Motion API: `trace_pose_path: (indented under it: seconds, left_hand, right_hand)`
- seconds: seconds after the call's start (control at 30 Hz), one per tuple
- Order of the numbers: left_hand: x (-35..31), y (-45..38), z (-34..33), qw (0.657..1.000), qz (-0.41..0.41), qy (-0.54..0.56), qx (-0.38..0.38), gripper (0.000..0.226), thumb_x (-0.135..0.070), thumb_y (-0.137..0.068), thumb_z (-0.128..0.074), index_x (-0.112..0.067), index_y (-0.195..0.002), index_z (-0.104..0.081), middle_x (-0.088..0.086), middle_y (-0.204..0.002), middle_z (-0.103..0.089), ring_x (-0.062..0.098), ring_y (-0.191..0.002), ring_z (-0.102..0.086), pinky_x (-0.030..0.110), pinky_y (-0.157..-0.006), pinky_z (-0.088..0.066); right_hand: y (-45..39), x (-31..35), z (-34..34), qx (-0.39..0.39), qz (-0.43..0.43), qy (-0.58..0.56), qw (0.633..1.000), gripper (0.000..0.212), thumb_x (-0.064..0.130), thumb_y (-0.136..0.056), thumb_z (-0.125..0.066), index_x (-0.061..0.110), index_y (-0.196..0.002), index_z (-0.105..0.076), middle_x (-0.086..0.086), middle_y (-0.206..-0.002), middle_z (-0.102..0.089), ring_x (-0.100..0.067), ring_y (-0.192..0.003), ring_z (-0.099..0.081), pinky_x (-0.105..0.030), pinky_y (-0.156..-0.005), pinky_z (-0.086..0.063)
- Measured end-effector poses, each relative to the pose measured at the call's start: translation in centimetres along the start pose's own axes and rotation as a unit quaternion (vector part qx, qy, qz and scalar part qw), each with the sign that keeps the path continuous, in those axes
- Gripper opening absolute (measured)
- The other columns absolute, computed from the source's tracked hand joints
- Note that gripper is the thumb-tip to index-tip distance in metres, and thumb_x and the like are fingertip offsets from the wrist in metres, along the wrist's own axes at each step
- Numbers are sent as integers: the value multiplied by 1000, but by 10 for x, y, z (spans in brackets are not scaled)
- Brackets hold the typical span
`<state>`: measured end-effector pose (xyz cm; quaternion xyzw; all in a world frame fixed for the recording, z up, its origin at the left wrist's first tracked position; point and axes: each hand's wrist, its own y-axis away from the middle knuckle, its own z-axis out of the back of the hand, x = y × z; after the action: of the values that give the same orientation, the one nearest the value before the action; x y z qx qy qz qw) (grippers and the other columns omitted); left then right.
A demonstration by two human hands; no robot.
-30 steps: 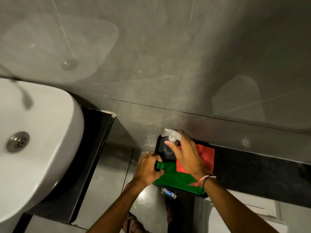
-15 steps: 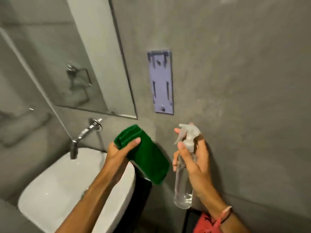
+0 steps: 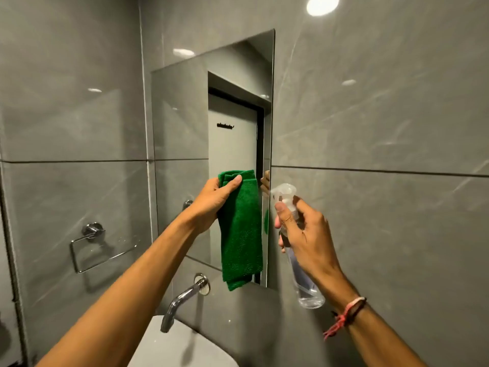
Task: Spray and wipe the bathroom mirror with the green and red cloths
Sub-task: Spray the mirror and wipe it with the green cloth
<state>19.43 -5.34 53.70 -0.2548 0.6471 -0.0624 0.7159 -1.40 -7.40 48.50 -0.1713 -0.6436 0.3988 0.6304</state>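
Note:
The bathroom mirror (image 3: 185, 115) hangs on the grey tiled wall straight ahead. My left hand (image 3: 211, 202) grips the top of a green cloth (image 3: 240, 234), which hangs down in front of the mirror's lower right part. My right hand (image 3: 304, 234) holds a clear spray bottle (image 3: 304, 282) upright, just right of the mirror's edge, with its white trigger head pointing left toward the glass. The red cloth is out of sight.
A chrome tap (image 3: 182, 298) sticks out of the wall below the mirror, over a white basin (image 3: 180, 345). A chrome towel ring (image 3: 92, 245) is fixed to the left wall. A ceiling light (image 3: 322, 5) glares at the top.
Both hands have risen from the tray below to mirror height, carrying the green cloth and the spray bottle. The view has swung up from the floor to the mirror.

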Motion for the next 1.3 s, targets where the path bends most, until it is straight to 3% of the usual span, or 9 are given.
trace_pose_path:
  seconds: [0.2, 0.37, 0.53, 0.67, 0.87, 1.0, 1.07, 1.2, 1.3]
  left_hand:
    - [-28, -1, 2, 999, -27, 18, -4, 18, -29, -99, -59, -16, -100, -71, -1, -87, -77, 9, -79, -74, 22, -66, -60]
    - [-26, 1, 0, 999, -26, 30, -21, 16, -29, -99, -61, -16, -99, -71, -3, -84, -80, 9, -78, -76, 23, -65, -61]
    - [-8, 7, -7, 998, -13, 43, -37, 15, -26, -99, -60, -17, -95, -72, -4, -81, -80, 9, -76, -77, 25, -66, -61]
    - [6, 15, -18, 999, 1, 35, -35, 15, -26, -99, -61, -15, -98, -71, 0, -87, -78, 12, -81, -76, 30, -75, -62]
    - [47, 39, -37, 998, 26, 48, -4, 23, -28, -99, -60, -11, -111, -70, 8, -104, -75, 20, -98, -73, 36, -90, -60]
    - [92, 67, -54, 998, 53, 33, 4, 30, -29, -100, -58, -8, -119, -68, 7, -107, -76, 20, -101, -73, 35, -89, -60]
    - [115, 83, -60, 997, 72, 28, 14, 34, -30, -101, -57, -6, -123, -66, 7, -110, -75, 19, -102, -73, 33, -87, -60]
    - [153, 110, -70, 993, 113, 26, 31, 34, -28, -101, -57, -3, -122, -66, 10, -110, -75, 20, -101, -72, 33, -88, -59]
    - [175, 124, -76, 988, 148, 24, 28, 30, -28, -100, -57, -8, -119, -68, 8, -110, -75, 18, -100, -72, 32, -89, -58]
  right_hand:
    - [3, -2, 1, 18, 19, 38, 999, 18, 44, -97, -59, 29, -99, -68, -6, -86, -75, -9, -52, -65, -25, -51, -59]
    - [27, -9, 6, 46, -5, 35, 998, 36, 56, -88, -55, 25, -100, -69, -6, -85, -77, -11, -55, -70, -24, -54, -59]
    - [71, -30, 11, 72, -32, 36, 996, 19, 49, -93, -57, 32, -92, -68, 5, -77, -76, -9, -53, -68, -20, -53, -57]
    - [103, -51, 16, 63, -90, 14, 994, 15, 37, -98, -62, 26, -101, -72, -3, -89, -79, -16, -57, -69, -28, -58, -61]
    - [159, -91, 35, 38, -162, 33, 985, 26, 46, -90, -71, 22, -94, -80, -1, -88, -84, -14, -89, -80, -28, -82, -62]
    - [208, -129, 53, 38, -237, 71, 968, 5, 26, -90, -78, 28, -91, -82, 10, -83, -83, -2, -77, -76, -19, -68, -58]
    - [233, -150, 59, 40, -264, 109, 957, 9, 21, -88, -80, 30, -86, -82, 7, -78, -82, 1, -70, -72, -19, -65, -56]
    - [280, -201, 70, 31, -363, 171, 916, 16, 20, -84, -83, 11, -97, -84, -5, -85, -83, -23, -86, -79, -46, -82, -62]
    - [312, -234, 81, 47, -412, 238, 878, 22, 22, -85, -82, 10, -103, -81, -8, -92, -80, -25, -90, -75, -33, -76, -58]
